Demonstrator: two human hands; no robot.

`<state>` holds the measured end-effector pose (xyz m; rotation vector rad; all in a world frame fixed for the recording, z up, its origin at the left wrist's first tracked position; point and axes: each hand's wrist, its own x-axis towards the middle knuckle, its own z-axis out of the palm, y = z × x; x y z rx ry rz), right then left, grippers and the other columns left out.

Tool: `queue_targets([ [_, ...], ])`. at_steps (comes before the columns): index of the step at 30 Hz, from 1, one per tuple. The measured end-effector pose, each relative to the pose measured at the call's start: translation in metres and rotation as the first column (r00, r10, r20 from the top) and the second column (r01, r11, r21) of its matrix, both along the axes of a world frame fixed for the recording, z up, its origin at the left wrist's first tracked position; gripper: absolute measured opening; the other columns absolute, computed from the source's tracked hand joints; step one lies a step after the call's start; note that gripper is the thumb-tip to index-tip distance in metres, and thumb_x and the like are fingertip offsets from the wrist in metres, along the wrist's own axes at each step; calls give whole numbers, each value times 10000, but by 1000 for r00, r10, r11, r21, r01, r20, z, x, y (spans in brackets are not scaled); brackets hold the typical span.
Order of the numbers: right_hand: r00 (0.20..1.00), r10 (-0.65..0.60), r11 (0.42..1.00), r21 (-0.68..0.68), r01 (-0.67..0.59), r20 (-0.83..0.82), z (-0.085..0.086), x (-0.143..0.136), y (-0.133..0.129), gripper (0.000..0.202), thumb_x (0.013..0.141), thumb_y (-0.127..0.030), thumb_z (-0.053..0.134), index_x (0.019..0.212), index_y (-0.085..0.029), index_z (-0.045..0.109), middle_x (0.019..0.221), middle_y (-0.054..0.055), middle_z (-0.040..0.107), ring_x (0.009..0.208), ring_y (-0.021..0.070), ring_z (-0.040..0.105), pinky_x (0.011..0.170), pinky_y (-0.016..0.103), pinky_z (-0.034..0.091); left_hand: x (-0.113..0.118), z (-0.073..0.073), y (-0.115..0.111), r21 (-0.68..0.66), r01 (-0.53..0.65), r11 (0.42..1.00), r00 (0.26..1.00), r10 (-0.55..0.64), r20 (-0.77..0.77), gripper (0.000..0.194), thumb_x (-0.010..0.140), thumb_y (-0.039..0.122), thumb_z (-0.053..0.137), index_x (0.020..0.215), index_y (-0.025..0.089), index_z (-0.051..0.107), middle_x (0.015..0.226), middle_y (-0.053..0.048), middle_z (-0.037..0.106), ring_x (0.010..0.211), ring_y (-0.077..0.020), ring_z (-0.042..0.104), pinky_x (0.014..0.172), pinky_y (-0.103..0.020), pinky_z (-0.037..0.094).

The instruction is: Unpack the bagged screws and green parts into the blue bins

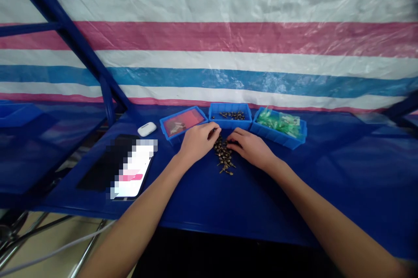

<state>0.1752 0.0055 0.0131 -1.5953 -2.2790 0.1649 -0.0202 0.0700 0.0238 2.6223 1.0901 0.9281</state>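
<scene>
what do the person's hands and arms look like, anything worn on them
The left hand and right hand are both bare, with no gloves. The left forearm and right forearm show no sleeves, watch or bracelet along their visible lengths. The fingers are too small and partly hidden to rule out a thin ring.

Toward us, the worktop (241, 208) gives our hands a bare stretch to pass. Beyond the small metal parts (224, 151), three blue bins (230, 123) stand in a row; the lit phone (133, 175) blocks the left.
</scene>
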Motion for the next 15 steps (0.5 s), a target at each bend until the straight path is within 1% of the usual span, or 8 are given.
queue_targets([
  [2,1000,1,1000,2,-1,7,0,1,1,189,943,-301,535,1051,-192,646,1006,67,613,937,206,620,845,319,495,0,0,-1,-6,-2,1000,1000,2,-1,185,951,294,486,924,221,653,838,5,714,652,-127,616,622,-250,395],
  [6,1000,17,1000,18,-17,-16,-3,3,3,219,967,-244,483,1081,-174,656,1013,75,621,954,204,623,893,326,489,1,0,-1,-13,11,1000,1000,-11,-4,188,952,294,483,921,220,654,853,2,713,669,-133,617,631,-255,402],
  [10,1000,11,999,46,-10,-22,-5,4,4,220,961,-206,482,1060,-148,669,993,94,622,945,218,624,896,351,493,2,-1,-1,-17,27,999,999,-28,-16,192,953,291,482,922,215,656,850,-5,702,684,-139,613,653,-265,417],
  [12,998,20,996,89,-15,-59,-4,3,3,215,959,-202,483,1060,-147,664,994,97,622,941,221,618,889,358,496,2,-1,0,-28,43,999,999,-44,-8,199,954,297,481,927,213,659,858,-11,695,699,-143,609,670,-270,426],
  [15,986,52,980,199,-20,-157,0,0,1,202,959,-200,485,1073,-159,646,1011,92,621,954,216,604,895,357,493,3,-1,-1,-80,111,991,994,-110,22,216,953,327,489,941,210,670,858,-18,679,701,-141,592,682,-271,436],
])
